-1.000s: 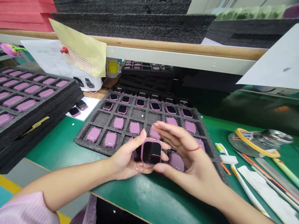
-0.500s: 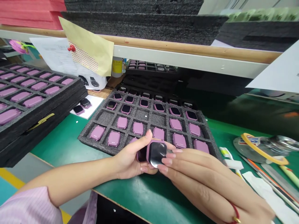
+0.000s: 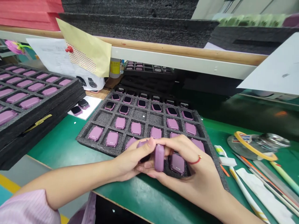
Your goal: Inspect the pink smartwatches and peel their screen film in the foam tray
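A purple smartwatch case (image 3: 159,158) without a strap is turned edge-on between my hands. My right hand (image 3: 201,177) is closed on it, thumb below and fingers above. My left hand (image 3: 129,160) is closed too, its thumb at the top of that case. A second smartwatch case (image 3: 145,158), dark screen partly showing, lies in the left palm, mostly covered by fingers. Both hands are over the front edge of a grey foam tray (image 3: 82,136). In its compartments are several purple cases, nearer ones back up, farther ones screen up.
On the left, a stacked foam tray (image 3: 70,101) holds more purple cases. Two watch cases (image 3: 80,106) rest on white paper. To the right lie a toothbrush (image 3: 247,194), white tissue (image 3: 263,193) and a metal dispenser (image 3: 263,143) with a yellow ring. A shelf edge (image 3: 163,57) crosses above.
The held case has turned from screen facing me to edge-on. My right hand has gone from fingertips at its screen to gripping it with thumb and fingers. The view has shifted slightly.
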`<act>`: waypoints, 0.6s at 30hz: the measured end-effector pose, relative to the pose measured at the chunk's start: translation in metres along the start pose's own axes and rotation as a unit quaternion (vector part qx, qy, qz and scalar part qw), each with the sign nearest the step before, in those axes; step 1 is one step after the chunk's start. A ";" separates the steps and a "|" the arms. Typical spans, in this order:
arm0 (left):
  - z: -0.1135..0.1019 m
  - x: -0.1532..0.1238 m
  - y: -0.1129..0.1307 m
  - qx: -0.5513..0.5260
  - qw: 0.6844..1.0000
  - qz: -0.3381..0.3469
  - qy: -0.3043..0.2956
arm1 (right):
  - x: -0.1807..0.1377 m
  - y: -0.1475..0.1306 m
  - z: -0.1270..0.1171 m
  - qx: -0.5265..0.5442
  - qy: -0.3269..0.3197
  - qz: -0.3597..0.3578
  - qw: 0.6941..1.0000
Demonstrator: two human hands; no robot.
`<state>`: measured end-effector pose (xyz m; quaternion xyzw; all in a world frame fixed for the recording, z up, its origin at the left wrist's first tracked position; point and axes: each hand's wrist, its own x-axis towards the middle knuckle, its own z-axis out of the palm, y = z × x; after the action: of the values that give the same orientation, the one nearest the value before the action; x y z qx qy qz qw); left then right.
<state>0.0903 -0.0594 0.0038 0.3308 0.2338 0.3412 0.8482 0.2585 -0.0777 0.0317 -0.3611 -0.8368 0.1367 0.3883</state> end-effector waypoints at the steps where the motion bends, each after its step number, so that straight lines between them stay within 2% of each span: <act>1: 0.000 0.000 0.001 -0.015 1.000 -0.013 0.005 | 0.001 0.001 -0.001 0.004 0.004 -0.004 1.000; 6: -0.004 0.002 0.008 -0.028 0.998 -0.063 0.010 | 0.003 0.006 -0.004 -0.011 0.014 -0.025 1.000; 14: -0.007 0.003 0.004 -0.063 0.996 -0.056 0.023 | 0.001 0.010 -0.002 -0.025 -0.005 -0.046 0.999; 16: -0.005 0.003 0.003 -0.071 0.996 -0.048 0.015 | 0.006 0.014 -0.008 -0.047 0.005 -0.046 0.998; 18: -0.004 0.002 0.002 -0.073 0.997 -0.039 0.008 | 0.014 0.023 -0.016 -0.075 0.039 -0.011 0.996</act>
<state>0.0887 -0.0555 0.0022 0.2562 0.2275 0.3266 0.8809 0.2757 -0.0521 0.0385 -0.3851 -0.8329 0.0555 0.3937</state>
